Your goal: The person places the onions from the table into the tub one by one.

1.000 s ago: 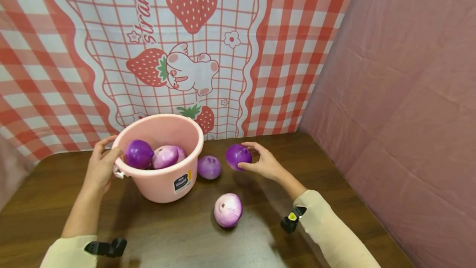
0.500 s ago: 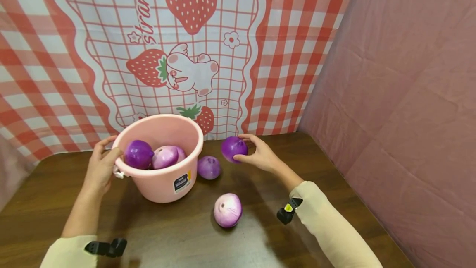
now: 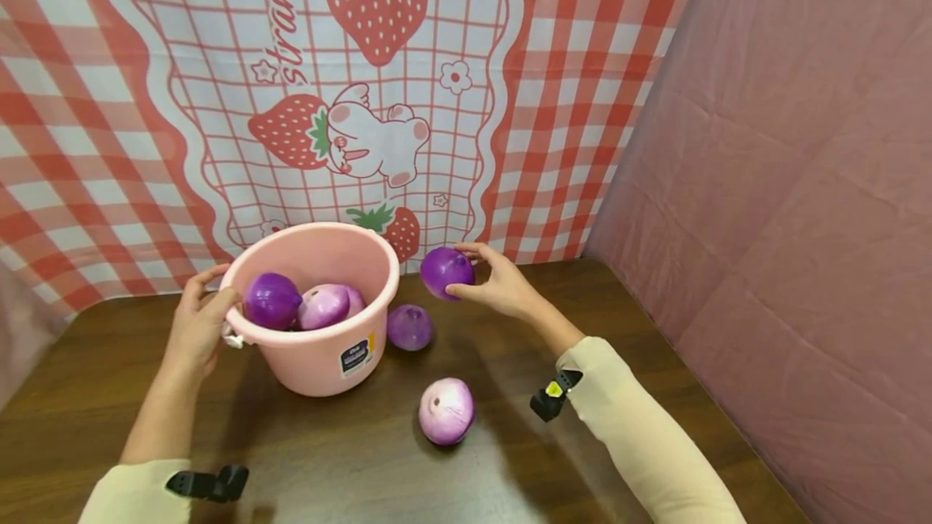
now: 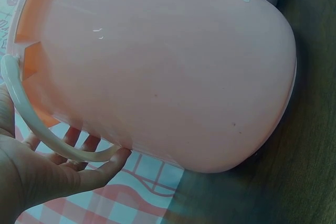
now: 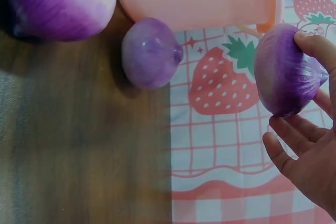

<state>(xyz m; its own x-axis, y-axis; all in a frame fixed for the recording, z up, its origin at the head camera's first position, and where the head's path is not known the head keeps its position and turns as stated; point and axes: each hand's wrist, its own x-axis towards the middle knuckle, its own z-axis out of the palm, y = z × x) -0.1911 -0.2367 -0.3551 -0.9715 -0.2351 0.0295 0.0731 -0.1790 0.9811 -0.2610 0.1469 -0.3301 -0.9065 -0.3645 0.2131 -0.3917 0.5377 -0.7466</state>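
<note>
A pink bucket (image 3: 313, 362) stands at the left of the table, with purple onions inside: a dark one (image 3: 273, 301) and paler ones (image 3: 324, 307) beside it. My left hand (image 3: 200, 320) grips the bucket's rim at its left side; in the left wrist view the pale handle (image 4: 39, 129) crosses over that hand. My right hand (image 3: 502, 285) pinches a dark purple onion (image 3: 446, 272) between thumb and fingers, raised above the table to the right of the bucket. A smaller purple onion (image 3: 410, 327) sits right beside the bucket's wall.
A pale purple-and-white onion (image 3: 446, 412) lies on the dark wooden table (image 3: 349, 459) in front. Behind the table hangs a red checked cloth (image 3: 568, 103) with strawberries, close behind the bucket. A pink cloth (image 3: 801, 144) hangs along the right side.
My right hand has lifted the dark onion up and moved it leftward, closer to the bucket. The left hand, the bucket and the other onions stay in place.
</note>
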